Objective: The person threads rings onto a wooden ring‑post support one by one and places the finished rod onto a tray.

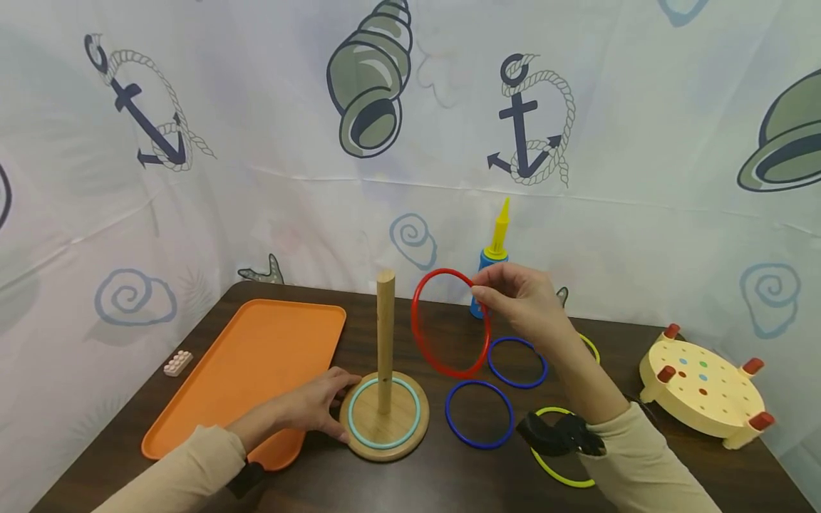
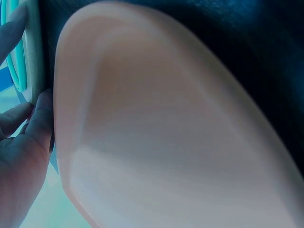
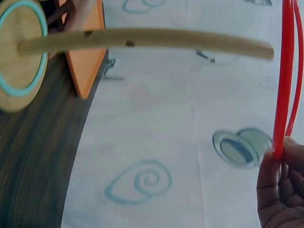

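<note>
A wooden ring-toss stand (image 1: 385, 335) with a round base and upright post stands on the table. A teal ring (image 1: 383, 446) lies on its base around the post. My left hand (image 1: 311, 407) grips the left edge of the base, thumb at the front, fingers farther back. My right hand (image 1: 526, 303) pinches a red ring (image 1: 455, 374) by its upper right side and holds it upright in the air, right of the post. In the right wrist view, the red ring (image 3: 284, 71) appears nearly edge-on beyond the post's tip.
Blue rings (image 1: 485, 446) and yellow-green rings (image 1: 567, 483) lie right of the stand, partly under my right arm. An orange tray (image 1: 276, 342) lies left, beside a pale pink toy brick (image 1: 177, 363). Behind stands a blue-and-yellow pump (image 1: 500, 235); far right, a cream pegged toy (image 1: 705, 385).
</note>
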Action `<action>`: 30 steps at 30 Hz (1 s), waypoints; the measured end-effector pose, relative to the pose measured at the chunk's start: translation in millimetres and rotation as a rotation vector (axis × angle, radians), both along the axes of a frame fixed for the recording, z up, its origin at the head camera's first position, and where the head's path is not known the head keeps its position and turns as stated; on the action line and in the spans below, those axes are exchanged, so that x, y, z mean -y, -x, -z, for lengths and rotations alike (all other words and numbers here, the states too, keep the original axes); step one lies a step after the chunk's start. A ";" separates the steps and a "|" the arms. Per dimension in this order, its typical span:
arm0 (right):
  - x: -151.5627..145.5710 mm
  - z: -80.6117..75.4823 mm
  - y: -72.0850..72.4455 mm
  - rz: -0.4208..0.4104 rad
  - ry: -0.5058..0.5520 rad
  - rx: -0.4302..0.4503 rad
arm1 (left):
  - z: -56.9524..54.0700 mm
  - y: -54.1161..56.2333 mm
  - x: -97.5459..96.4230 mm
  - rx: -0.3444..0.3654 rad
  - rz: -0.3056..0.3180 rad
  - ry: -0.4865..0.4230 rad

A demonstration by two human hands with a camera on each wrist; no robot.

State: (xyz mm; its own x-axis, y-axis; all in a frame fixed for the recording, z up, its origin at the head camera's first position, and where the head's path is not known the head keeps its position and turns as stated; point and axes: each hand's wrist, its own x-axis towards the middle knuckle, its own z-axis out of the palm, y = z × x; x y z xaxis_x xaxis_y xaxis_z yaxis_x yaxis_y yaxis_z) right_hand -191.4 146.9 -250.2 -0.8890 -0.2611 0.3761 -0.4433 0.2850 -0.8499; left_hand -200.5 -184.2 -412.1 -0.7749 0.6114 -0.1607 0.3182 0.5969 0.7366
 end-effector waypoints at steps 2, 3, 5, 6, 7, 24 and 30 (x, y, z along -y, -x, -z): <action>11.0 -2.3 2.8 -0.014 0.015 0.002 | 1.3 0.1 0.0 0.007 -0.004 -0.007; 15.9 -3.0 4.5 -0.012 0.021 0.006 | 1.6 0.2 0.0 0.008 -0.005 -0.008; 24.8 -4.3 7.6 -0.004 0.030 0.015 | 1.4 0.0 0.4 0.010 -0.003 -0.010; 28.8 -4.8 9.3 -0.003 0.034 0.017 | 1.4 0.2 0.5 0.012 -0.004 -0.010; 32.7 -5.2 10.9 -0.001 0.042 0.020 | 1.5 0.3 0.8 0.010 -0.001 -0.011; 69.2 37.3 28.2 0.036 0.003 0.138 | 2.4 1.4 0.8 0.012 0.001 -0.014; 69.6 73.6 27.8 0.074 -0.070 0.184 | 1.3 -0.5 0.4 -0.014 0.014 -0.030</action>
State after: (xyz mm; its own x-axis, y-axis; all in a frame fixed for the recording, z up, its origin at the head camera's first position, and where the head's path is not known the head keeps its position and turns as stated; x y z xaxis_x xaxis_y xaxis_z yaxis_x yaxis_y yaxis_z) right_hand -219.1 77.3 -323.8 -0.9588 -0.2123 0.1887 -0.2579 0.3720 -0.8917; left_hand -200.0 -184.7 -413.5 -0.7684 0.6263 -0.1315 0.3363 0.5700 0.7497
